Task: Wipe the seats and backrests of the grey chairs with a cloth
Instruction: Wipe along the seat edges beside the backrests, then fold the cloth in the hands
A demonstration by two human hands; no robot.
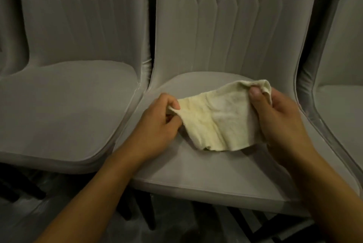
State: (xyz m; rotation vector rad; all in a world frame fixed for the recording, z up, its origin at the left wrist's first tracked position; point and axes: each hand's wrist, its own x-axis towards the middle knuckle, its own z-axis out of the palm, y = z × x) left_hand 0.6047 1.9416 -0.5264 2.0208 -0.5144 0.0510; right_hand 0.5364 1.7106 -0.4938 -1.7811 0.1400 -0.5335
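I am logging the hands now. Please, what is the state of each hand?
Left hand: pinches the left end of the cloth.
Right hand: pinches the cloth's right end.

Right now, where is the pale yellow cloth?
In the head view, the pale yellow cloth is held between the left hand and right hand, over the middle grey chair's seat.
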